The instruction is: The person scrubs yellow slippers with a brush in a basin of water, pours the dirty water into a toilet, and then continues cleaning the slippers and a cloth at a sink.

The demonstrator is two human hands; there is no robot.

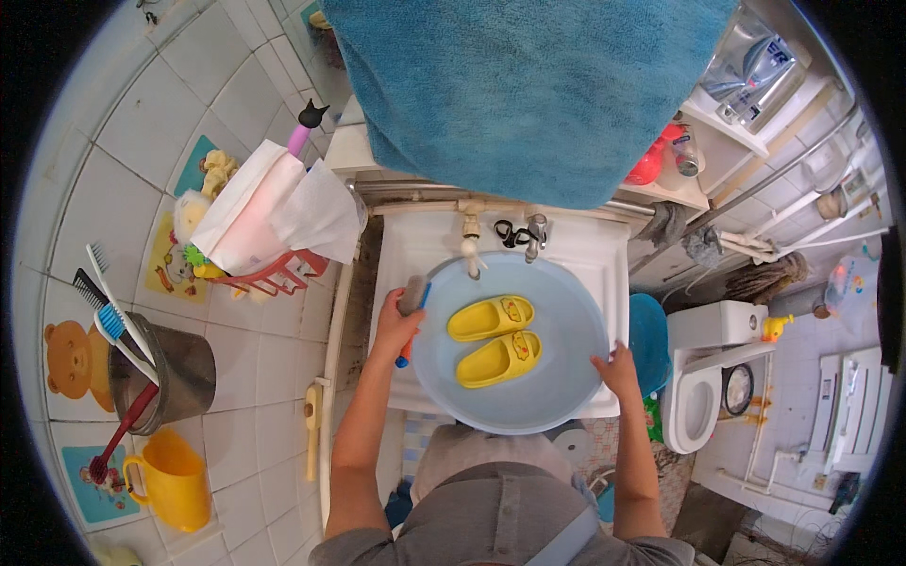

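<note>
A pale blue plastic basin (566, 382) rests on the white sink (580, 233). Inside it lie two yellow slippers side by side, the upper slipper (488, 318) and the lower slipper (497, 359), each with a cartoon figure on its strap. My left hand (398, 322), at the basin's left edge, holds what looks like a scrub brush (409, 348) with a blue and orange body and a greyish part beside it. On the opposite side, my right hand (618, 371) grips the basin's rim, thumb on the inner side. Whether the basin holds water is hard to tell.
A tap (471, 247) and a second metal tap (536, 237) stand behind the basin. A blue towel (524, 92) hangs above. Left, the tiled wall carries a tissue pack (248, 212), a toothbrush cup (177, 375) and a yellow mug (173, 484). A toilet (694, 403) stands right.
</note>
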